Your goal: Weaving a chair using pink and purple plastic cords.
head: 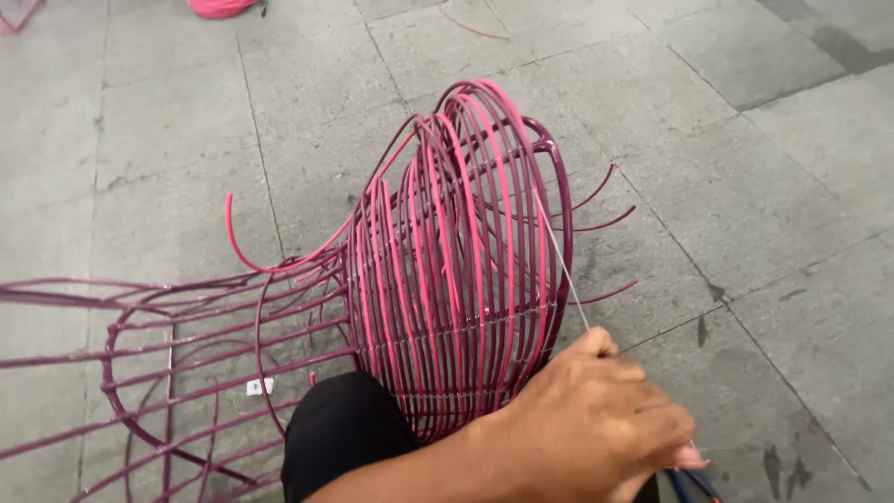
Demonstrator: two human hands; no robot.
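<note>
My left hand (pixel 596 424) reaches across from the lower left and is closed in a fist at the bottom right. It grips a thin grey strand (pixel 559 265) that runs taut up to the rim of a woven basket-like frame (pixel 466 251). Dark blue tool handles (pixel 689 484) stick out under the fist. The frame is dark purple metal wire wound with pink and maroon cord and lies on its side. Loose cord ends (pixel 605 200) stick out on its right. My right hand is out of sight.
The purple wire frame (pixel 140 354) stretches left across the grey tiled floor (pixel 764 186). My knee in black cloth (pixel 345 438) rests against the weave's bottom. A pink cord tail (pixel 242 247) curls out on the left. A pink bundle (pixel 219 7) lies at the top edge.
</note>
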